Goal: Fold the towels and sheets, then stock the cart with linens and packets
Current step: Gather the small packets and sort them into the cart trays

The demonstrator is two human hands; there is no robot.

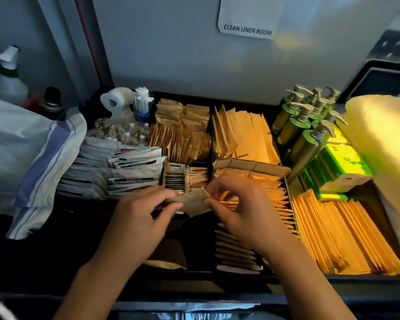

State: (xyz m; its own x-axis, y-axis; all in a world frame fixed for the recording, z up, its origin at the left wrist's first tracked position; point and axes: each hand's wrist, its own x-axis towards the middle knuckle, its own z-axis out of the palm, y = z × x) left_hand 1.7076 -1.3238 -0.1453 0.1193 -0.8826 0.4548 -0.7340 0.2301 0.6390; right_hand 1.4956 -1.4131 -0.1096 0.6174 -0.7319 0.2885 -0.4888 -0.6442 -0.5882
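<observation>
A small stack of brown paper packets [193, 202] is held between both hands over the cart's top tray [284, 277]. My left hand [146, 215] grips its left end, thumb on top. My right hand [238, 211] pinches its right end with curled fingers. Under the hands lies a dark compartment with a few packets at its bottom. Rows of brown packets [180, 139] fill the compartments behind, and yellow-lit packets [346, 232] stand at the right.
White sachets [125, 172] fill the left compartment. A white cloth with blue stripes [42, 158] hangs at the left. Green pump bottles [305, 125] and green boxes [340, 167] stand at the right, beside a folded towel [383, 144]. Spray bottle [8, 77] at far left.
</observation>
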